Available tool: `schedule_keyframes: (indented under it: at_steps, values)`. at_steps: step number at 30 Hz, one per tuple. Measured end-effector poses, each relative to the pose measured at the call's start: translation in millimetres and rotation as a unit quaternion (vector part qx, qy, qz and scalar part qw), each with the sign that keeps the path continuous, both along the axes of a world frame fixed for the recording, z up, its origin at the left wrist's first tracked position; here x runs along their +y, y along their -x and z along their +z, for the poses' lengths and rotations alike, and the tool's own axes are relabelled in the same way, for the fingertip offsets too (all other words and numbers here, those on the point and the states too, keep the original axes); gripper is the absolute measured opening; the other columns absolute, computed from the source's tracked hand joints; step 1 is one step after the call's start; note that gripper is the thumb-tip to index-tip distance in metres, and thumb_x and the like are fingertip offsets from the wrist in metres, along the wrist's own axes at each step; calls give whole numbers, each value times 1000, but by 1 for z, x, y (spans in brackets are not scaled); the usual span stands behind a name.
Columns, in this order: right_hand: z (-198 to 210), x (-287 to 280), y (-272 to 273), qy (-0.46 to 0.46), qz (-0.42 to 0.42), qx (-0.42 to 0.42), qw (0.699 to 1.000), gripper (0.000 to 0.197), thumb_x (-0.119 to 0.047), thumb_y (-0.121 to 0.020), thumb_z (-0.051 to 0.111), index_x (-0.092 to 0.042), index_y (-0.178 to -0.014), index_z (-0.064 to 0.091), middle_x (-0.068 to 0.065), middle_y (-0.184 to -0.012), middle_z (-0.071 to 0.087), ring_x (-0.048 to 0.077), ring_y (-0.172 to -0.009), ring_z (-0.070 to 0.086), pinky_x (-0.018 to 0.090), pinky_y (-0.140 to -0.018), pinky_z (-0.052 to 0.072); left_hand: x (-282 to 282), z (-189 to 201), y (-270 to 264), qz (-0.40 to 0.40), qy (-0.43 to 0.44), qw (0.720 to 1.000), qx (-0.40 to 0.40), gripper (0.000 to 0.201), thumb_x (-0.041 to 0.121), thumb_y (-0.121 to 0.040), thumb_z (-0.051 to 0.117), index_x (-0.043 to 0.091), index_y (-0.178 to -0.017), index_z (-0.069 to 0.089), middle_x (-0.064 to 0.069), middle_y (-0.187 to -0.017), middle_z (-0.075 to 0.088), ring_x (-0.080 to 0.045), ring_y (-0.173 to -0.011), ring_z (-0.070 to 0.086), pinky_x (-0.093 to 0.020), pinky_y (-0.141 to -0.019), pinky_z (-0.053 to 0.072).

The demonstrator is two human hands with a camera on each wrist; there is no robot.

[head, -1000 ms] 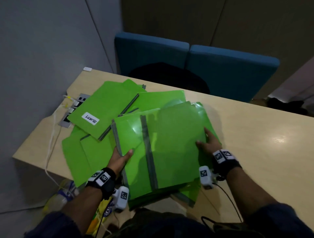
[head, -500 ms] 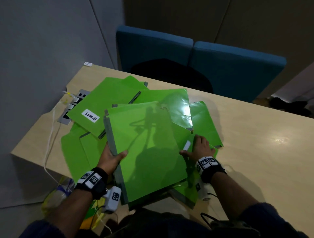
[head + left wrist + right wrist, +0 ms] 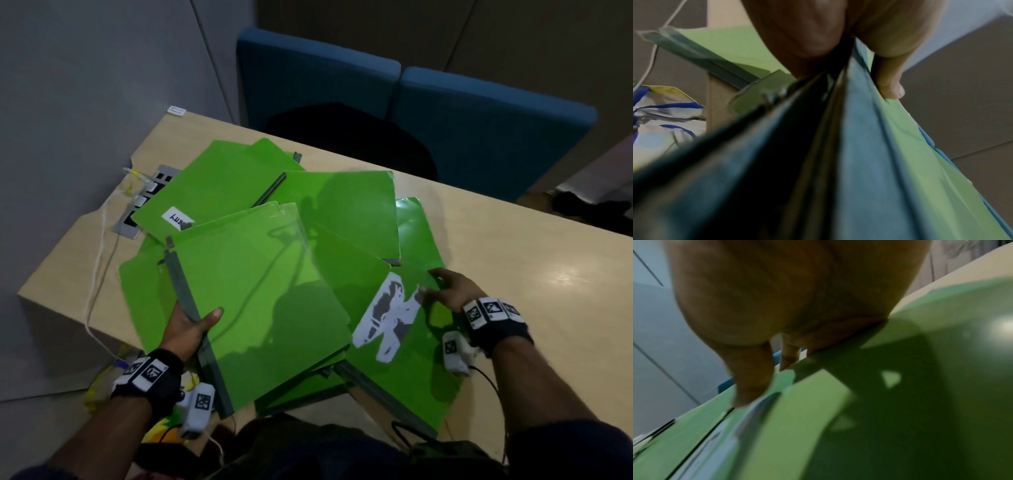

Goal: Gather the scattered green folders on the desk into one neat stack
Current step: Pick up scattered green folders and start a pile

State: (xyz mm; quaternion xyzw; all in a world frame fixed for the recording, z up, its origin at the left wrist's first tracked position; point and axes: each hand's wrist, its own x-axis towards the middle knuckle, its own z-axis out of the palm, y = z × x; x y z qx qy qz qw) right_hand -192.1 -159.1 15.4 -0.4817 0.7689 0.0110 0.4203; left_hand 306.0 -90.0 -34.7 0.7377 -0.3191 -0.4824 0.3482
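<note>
Several green folders lie fanned over the left half of the desk [image 3: 534,274]. My left hand [image 3: 193,325] grips a bundle of green folders [image 3: 260,291] by its grey spine near the front edge, thumb on top. In the left wrist view the thumb [image 3: 890,84] presses the top cover [image 3: 910,162]. My right hand [image 3: 445,291] rests with spread fingers on a lower folder with a torn white label [image 3: 387,318], to the right of the bundle. The right wrist view shows the fingers [image 3: 754,386] touching that green cover [image 3: 859,418]. A labelled folder [image 3: 212,192] lies at the back left.
Two blue chairs [image 3: 479,120] stand behind the desk. A socket panel [image 3: 144,205] with a white cable [image 3: 97,260] sits at the left edge. A coloured bag [image 3: 102,387] lies on the floor at the front left. The desk's right half is bare wood.
My left hand has swung the bundle to the left, uncovering the folder with the torn white label. My right hand has left the bundle's edge and moved right onto that folder.
</note>
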Motion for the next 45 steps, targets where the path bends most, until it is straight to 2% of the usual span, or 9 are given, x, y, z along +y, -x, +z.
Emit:
schedule_keyframes:
  at_steps: [4,10,14,19,22,29,33,36,45]
  values:
    - [12,-1,43,44,-47,36,997,115,-101,-37,48,-27,-124,66,9,-125,66,31,-111,62,41,-97,48,-3,-6,0,-9,-12,1000,-6,66,23,-79,76,13,-133,40,-18,-111,58,-42,-109,53,-48,-88,44]
    - [51,23,96,156,-185,-58,969,31,-41,-71,81,-11,-78,74,18,-83,73,39,-83,69,38,-74,50,-7,-8,-3,-3,-38,999,2,67,24,-79,77,13,-133,39,-9,-107,57,-33,-100,53,-44,-83,44]
    - [61,40,108,210,-297,-164,917,48,-52,-52,83,-14,-78,74,9,-68,73,33,-68,66,41,-70,55,-7,-7,-6,-1,-41,999,2,70,30,-75,80,21,-132,41,-13,-115,59,-35,-105,54,-50,-88,46]
    - [49,3,59,211,-239,-140,938,36,-44,-88,65,-11,-75,72,1,-59,70,19,-59,65,40,-71,52,-5,-1,-7,11,-16,1000,3,58,19,-80,77,7,-124,41,-5,-75,44,-29,-77,47,-41,-71,42]
    - [34,-29,2,169,-114,-104,973,32,-43,-92,60,-14,-81,65,4,-71,64,23,-73,57,29,-59,43,3,10,-16,26,12,1000,-13,36,14,-83,72,8,-103,43,-2,-65,31,-24,-60,38,-33,-60,34]
    - [-9,-66,-110,80,182,61,978,72,-58,-79,68,-11,-131,52,14,-126,55,34,-118,52,42,-97,46,36,19,-56,84,37,996,-15,42,12,-82,74,7,-120,57,-11,-105,69,-35,-97,65,-51,-83,52]
    - [-10,-63,-142,57,187,91,976,82,-53,-75,75,-14,-139,42,13,-136,46,33,-126,45,44,-102,43,54,18,-51,119,50,992,4,37,3,-85,69,0,-120,57,-18,-103,68,-44,-94,65,-44,-77,52]
    - [-9,-63,-145,41,115,31,992,78,-45,-78,77,-20,-142,39,13,-137,53,32,-116,56,44,-94,51,61,15,-50,122,38,992,12,37,8,-84,70,2,-119,59,-24,-104,68,-49,-95,63,-55,-78,54]
    - [23,-29,-84,96,-2,-63,993,46,-32,-87,70,-12,-127,60,11,-121,65,31,-101,65,47,-92,52,50,26,-44,76,57,994,48,48,0,-87,64,8,-131,48,-10,-114,64,-26,-99,61,-40,-86,47]
